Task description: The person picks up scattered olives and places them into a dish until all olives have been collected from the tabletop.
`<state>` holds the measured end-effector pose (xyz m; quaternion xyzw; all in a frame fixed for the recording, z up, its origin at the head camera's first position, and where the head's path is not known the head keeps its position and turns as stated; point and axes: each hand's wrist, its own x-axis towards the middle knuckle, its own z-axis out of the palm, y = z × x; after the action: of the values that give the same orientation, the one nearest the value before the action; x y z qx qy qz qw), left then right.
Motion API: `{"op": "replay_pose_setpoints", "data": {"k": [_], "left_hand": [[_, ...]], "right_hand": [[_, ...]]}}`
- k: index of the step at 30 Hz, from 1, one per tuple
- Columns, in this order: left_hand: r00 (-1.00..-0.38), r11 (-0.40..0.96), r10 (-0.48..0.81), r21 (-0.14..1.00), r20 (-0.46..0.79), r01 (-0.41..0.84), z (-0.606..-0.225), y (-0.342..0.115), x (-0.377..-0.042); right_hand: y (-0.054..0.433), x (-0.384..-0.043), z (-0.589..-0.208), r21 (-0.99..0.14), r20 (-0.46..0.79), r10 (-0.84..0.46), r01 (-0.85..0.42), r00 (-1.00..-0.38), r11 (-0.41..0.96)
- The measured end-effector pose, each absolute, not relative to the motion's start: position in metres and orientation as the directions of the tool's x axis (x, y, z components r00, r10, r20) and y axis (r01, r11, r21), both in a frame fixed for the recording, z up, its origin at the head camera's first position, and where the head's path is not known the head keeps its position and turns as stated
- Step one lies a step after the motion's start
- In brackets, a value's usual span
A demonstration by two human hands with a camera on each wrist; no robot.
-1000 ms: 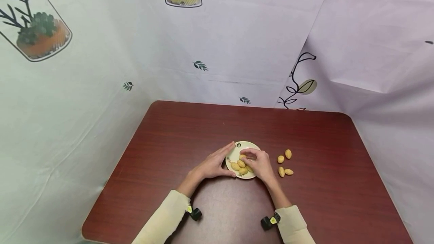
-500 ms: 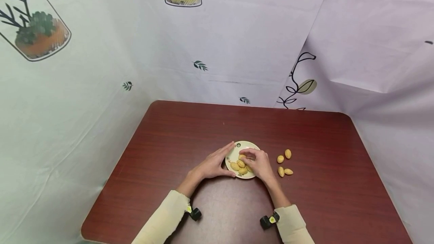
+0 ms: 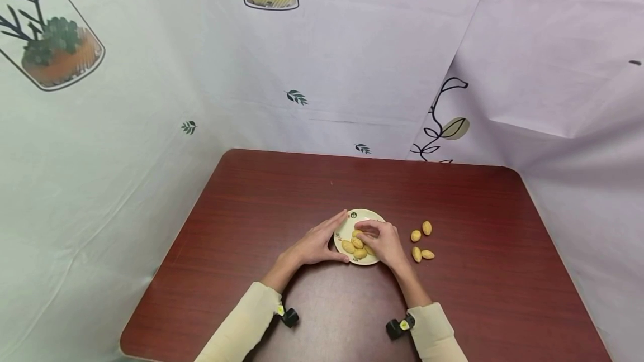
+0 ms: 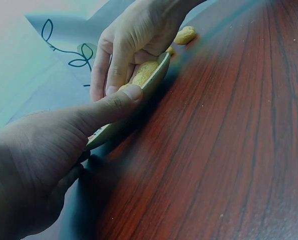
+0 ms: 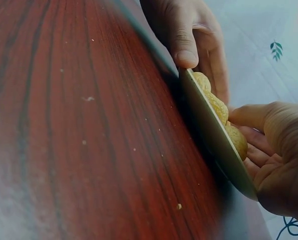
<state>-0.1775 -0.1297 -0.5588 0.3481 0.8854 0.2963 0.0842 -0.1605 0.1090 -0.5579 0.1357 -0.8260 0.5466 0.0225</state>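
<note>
A small pale plate point(image 3: 374, 215) with printed marks on its rim lies on the table and bears several peanuts in their shells point(image 3: 357, 243). My left hand point(image 3: 317, 243) holds the plate's left side, its thumb along the near rim and its fingers around the far side. Over the plate, my right hand point(image 3: 384, 241) bends its fingers and thumb around a peanut point(image 3: 357, 233) at the top of the group. In the right wrist view, the right thumb point(image 5: 246, 116) is right at the peanuts point(image 5: 216, 106). Part of the plate is hidden beneath the right hand.
Right of the plate, several more peanuts point(image 3: 417, 254) lie loose on the dark red wooden table point(image 3: 282, 183). Pale printed cloth point(image 3: 322, 71) hangs behind the table and along its sides. Both wrists carry small black cameras point(image 3: 289, 317).
The peanut at the right fingertips has shifted very slightly down toward the others. Both hands and the plate stay almost still.
</note>
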Motion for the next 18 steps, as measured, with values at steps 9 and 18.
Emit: {"op": "replay_pose_setpoints", "data": {"k": [9, 18], "left_hand": [[-0.746, 0.577, 0.663, 0.593, 0.062, 0.562, -0.5594, -0.1301, -0.1772], [-0.75, 0.584, 0.659, 0.592, 0.053, 0.555, -0.56, -0.1299, -0.1771]], "right_hand": [[0.1109, -0.161, -0.5572, -0.91, 0.175, -0.218, -0.242, -0.96, 0.335], [0.1144, -0.1601, -0.5554, -0.96, 0.167, -0.21, -0.207, -0.963, 0.186]]}}
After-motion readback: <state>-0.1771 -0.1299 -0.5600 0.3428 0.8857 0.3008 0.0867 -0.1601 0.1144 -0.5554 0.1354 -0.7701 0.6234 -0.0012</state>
